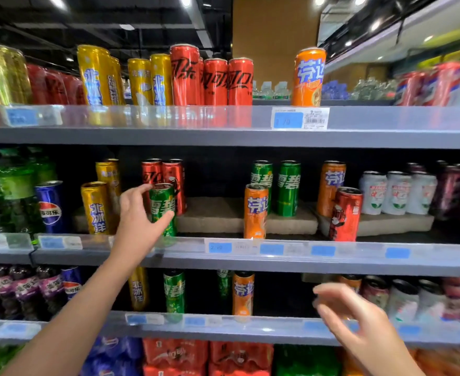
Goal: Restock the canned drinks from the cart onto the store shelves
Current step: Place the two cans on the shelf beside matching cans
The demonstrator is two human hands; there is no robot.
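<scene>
Up on the middle shelf (250, 256), the left hand (139, 218) grasps a green can (165, 206), thumb and fingers curled round it, at the shelf's front edge toward its left end. Just left of it stands a yellow can (96, 207), with two red cans (163, 175) behind. The right hand (359, 321) hangs released before the lower shelf (250, 328), fingers loose and blurred, holding nothing. An orange can (255, 211) stands upright near the middle shelf's front edge, centre.

Sprite can (163, 210) stood at front edge of middle shelf (250, 257), left hand (139, 215) around it, Coca-Cola cans (163, 177) behind, Fanta can (255, 211) right, right hand (359, 318) before lower shelf (250, 328).
</scene>
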